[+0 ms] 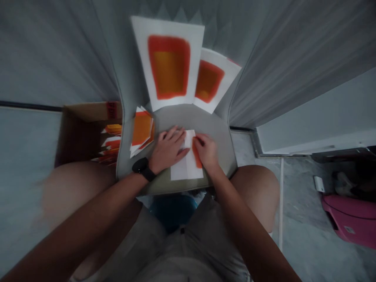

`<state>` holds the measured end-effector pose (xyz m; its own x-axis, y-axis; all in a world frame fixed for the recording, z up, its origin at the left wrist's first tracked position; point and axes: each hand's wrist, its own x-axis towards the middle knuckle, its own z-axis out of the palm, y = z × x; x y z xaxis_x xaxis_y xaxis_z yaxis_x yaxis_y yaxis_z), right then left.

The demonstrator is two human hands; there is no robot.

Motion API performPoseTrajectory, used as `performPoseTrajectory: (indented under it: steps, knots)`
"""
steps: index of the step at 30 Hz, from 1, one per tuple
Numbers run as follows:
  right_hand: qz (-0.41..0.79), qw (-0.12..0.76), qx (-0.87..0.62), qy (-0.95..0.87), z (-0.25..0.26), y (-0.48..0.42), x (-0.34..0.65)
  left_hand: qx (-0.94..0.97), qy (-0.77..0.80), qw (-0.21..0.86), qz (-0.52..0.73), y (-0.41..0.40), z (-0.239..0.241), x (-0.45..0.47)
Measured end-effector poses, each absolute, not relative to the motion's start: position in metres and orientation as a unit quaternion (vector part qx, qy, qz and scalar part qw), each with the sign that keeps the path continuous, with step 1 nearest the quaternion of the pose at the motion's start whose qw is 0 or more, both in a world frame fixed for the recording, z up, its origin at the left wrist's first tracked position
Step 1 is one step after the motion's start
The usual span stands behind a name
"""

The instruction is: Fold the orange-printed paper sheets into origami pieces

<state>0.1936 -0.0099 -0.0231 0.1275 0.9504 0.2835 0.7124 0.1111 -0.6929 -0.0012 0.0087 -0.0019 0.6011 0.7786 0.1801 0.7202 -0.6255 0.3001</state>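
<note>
**Pinning one folded white sheet between two hands on a grey chair seat**

Left to right:

Cardboard box (88, 135): open, beside the seat, with orange-printed paper pieces (111, 145) standing along its right side.

Loose stack (142, 131): orange-printed paper, on the left of the grey chair seat (199, 117), just beside the left grip. Behind it, two large white sheets (169, 66) printed with red-bordered orange panels rest upright against the chair back.

Left grip (168, 150): black watch (142, 167) on the wrist. Palm down, fingers lying almost flat, it presses on the left part of the folded sheet and closes around nothing.

Folded sheet (187, 168): white, with an orange band (196, 156) along its right side. It lies flat near the seat's front edge, just right of centre, between the two hands and touching both. Its long axis runs straight away from the person, its far end pointing at the chair back.

Right grip (205, 150): fingers curled down onto the sheet's right edge, over the orange band. This hand is the nearer to that edge, while the left covers more of the sheet. Whether the fingers pinch the paper or only rest on it, I cannot tell.

Pink plastic stool (349, 221): on the concrete floor (302, 203), well apart on the far right.
</note>
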Motion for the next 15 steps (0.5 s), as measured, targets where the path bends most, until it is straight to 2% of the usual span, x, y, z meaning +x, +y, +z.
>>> performPoseTrajectory:
  steps: [10, 15]
  knots:
    - [0.184, 0.4, -0.57, -0.694, -0.026, -0.009, 0.194, 0.849, 0.462, 0.139, 0.215, 0.035, -0.005, 0.007]
    - [0.198, 0.411, -0.556, -0.695, -0.023, -0.012, 0.194, 0.862, 0.423, 0.159, 0.23, 0.037, -0.006, 0.006]
